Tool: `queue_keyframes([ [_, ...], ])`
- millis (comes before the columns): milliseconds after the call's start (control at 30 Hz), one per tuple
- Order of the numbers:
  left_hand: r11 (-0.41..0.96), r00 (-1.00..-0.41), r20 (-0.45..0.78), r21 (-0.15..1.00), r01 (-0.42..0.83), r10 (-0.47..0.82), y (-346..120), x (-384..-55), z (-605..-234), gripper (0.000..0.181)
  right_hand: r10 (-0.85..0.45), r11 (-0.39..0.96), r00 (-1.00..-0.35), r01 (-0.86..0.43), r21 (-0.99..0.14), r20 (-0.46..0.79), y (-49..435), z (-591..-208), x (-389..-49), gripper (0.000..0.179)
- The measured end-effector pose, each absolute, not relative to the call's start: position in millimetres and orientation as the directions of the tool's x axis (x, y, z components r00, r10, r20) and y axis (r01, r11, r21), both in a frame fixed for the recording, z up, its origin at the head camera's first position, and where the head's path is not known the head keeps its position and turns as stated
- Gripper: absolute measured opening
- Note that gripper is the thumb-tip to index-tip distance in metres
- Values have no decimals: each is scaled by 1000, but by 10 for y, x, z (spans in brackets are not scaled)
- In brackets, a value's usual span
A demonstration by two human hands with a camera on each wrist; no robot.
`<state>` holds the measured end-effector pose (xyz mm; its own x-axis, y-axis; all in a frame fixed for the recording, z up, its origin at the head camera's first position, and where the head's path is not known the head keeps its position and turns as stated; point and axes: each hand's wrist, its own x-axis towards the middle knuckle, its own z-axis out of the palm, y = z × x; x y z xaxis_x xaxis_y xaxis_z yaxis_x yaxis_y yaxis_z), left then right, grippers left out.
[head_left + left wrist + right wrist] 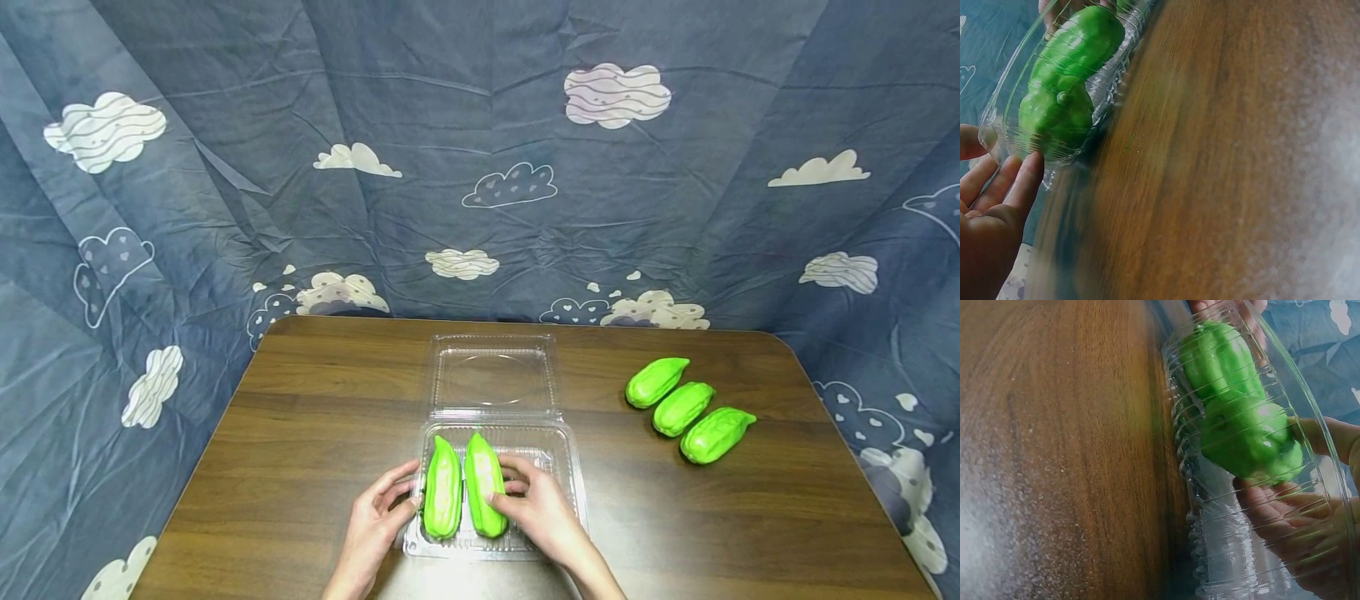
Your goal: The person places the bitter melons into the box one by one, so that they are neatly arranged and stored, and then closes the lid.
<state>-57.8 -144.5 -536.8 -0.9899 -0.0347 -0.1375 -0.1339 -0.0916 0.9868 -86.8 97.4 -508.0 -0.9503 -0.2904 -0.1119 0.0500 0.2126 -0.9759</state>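
Note:
A clear plastic clamshell box point(525, 546) lies on the table, its lid point(495, 379) folded back away from me. Two glossy, bright green, elongated fruits with pointed tips are inside its base, side by side. The left green fruit point(442, 492) lies along the left wall. My right hand point(542, 508) reaches into the base and grips the right green fruit point(483, 479), thumb on top and fingers along its right side. With thumb and fingers, my left hand point(378, 517) holds the box's left rim. Through the clear wall, the right wrist view shows fingers point(1260, 506) against the fruit.
Three more green fruits point(682, 408) lie in a slanted row at the right of the brown wooden table point(315, 400). Behind the table hangs a blue cloth point(420, 100) with a cloud pattern.

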Motion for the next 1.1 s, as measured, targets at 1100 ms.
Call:
queue_keyframes([
  [1100,-88,-990,-135,987,-132,-31,-1450,-595,-5335,51,-300,339,-930,106,-935,-214,920,-5079,-936,60],
])
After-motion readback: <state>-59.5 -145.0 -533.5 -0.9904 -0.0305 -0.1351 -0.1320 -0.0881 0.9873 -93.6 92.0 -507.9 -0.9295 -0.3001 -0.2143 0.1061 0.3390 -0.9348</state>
